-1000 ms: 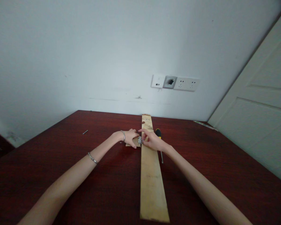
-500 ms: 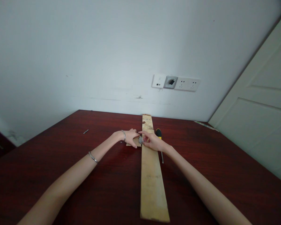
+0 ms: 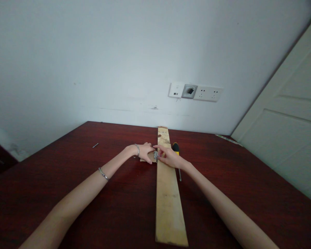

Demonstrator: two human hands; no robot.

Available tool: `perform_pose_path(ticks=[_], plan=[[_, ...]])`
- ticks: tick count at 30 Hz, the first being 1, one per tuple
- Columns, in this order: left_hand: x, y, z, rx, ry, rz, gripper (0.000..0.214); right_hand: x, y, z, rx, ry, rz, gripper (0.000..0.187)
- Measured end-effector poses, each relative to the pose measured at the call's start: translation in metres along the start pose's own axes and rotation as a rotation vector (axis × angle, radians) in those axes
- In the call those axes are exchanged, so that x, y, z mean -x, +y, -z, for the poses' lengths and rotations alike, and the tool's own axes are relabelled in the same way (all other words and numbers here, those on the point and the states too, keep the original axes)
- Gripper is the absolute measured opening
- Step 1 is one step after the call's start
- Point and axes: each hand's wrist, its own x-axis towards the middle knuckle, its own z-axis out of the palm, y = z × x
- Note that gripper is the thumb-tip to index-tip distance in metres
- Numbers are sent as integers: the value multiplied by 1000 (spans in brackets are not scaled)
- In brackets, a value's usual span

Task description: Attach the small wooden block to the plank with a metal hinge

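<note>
A long pale wooden board (image 3: 169, 200) lies lengthwise on the dark red table. Against its left edge sits a small flat piece of wood (image 3: 151, 157), with my left hand (image 3: 145, 152) over it, thumb and fingers spanning it. A small silver metal hinge (image 3: 155, 155) bridges the seam between the two pieces. My right hand (image 3: 168, 155) rests on the board, thumb and forefinger curled close together at the hinge's right side; a tiny part between the fingertips is too small to make out. Beyond that hand lies a yellow-and-black screwdriver (image 3: 175, 148), partly covered by the wrist.
A thin metal piece, like a screw or bolt (image 3: 95, 145), lies on the table (image 3: 106, 214) at the left. Behind the table rises a white wall with a row of sockets (image 3: 195, 92). A flat pale strip (image 3: 228, 139) lies by the right back edge, near a white door (image 3: 290, 121).
The hands hold nearly the same pose at the hinge. Only a very slight shift of the view and of the right fingers shows.
</note>
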Motion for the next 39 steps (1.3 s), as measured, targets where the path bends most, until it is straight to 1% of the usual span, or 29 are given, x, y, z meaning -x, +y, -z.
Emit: perform_pose_path(ticks=[8,13,18,23,27,31,34,39], plan=[[-4,-8,-5,17,24,-40,70,1,-1,0,26,14,-7,56],[-4,-7,-5,25,18,-31,68,0,-3,2,25,42,-2,56],[-3,-6,-5,59,32,-12,65,-1,-6,6,5,33,4,57],[-3,-6,-4,74,29,-22,70,-1,-9,7,-28,52,-30,56],[-3,-4,-4,91,26,-26,73,-2,-5,8,-35,86,-11,58],[-3,-3,-4,90,13,-12,73,-2,-4,14,-32,133,-11,57],[-4,-3,-7,93,3,-5,80,-3,-6,23,-47,161,-10,55],[-6,-5,-9,112,-10,16,92,-4,-9,37,-69,171,-16,56]])
